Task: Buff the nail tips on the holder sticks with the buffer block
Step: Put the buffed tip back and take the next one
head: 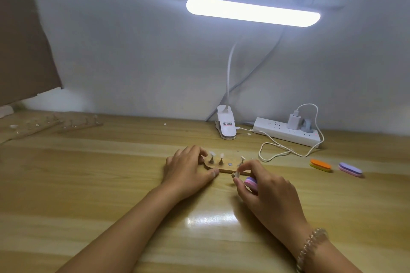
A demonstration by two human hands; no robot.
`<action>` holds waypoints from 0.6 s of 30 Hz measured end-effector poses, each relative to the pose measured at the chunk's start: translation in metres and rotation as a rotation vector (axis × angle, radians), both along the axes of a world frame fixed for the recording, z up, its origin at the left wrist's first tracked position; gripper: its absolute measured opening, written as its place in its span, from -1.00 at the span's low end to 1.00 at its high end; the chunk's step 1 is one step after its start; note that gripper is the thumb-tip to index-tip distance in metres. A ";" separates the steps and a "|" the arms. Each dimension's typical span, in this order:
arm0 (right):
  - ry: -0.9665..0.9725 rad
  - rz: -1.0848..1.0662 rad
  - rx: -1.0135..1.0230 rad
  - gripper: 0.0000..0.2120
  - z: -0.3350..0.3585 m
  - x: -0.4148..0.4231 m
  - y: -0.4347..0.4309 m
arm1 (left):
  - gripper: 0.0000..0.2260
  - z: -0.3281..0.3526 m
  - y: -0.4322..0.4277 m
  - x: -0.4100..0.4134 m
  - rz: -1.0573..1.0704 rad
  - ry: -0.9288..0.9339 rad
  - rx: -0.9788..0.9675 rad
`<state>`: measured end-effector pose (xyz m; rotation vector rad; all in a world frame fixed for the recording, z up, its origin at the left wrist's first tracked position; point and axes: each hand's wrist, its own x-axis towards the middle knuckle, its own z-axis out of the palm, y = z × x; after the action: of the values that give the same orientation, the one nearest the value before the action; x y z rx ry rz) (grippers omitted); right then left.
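Bracing left hand [188, 168]: fingers clasp the stand [224, 168].
Right hand [264, 190]: pinches stick [235, 174], buffer block [251, 183] tucked in.
Nail tips [212, 153]: likely light, brittle; grip stick.

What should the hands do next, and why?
Probably pass the holder stick to the left hand, which grips the wooden base. The right hand holds both the stick and the buffer block, so it cannot buff yet.
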<state>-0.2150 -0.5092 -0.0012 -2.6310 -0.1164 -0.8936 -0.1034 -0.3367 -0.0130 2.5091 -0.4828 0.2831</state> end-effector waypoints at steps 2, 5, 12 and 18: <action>-0.015 -0.016 0.022 -0.84 -0.001 0.001 -0.002 | -0.53 -0.001 0.000 0.000 -0.037 0.031 0.064; 0.009 -0.032 0.064 -0.82 -0.001 0.003 -0.006 | -0.61 0.000 0.001 -0.002 -0.082 0.011 0.016; 0.019 -0.068 0.052 -0.84 0.000 0.001 -0.007 | -0.67 0.005 0.004 -0.015 -0.208 -0.183 -0.003; -0.002 -0.065 0.028 -0.83 0.002 0.000 -0.004 | -0.69 0.007 0.004 -0.022 -0.264 -0.275 0.042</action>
<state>-0.2153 -0.5131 0.0004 -2.6213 -0.0183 -0.9120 -0.1252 -0.3324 -0.0065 2.4209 -0.9287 0.5212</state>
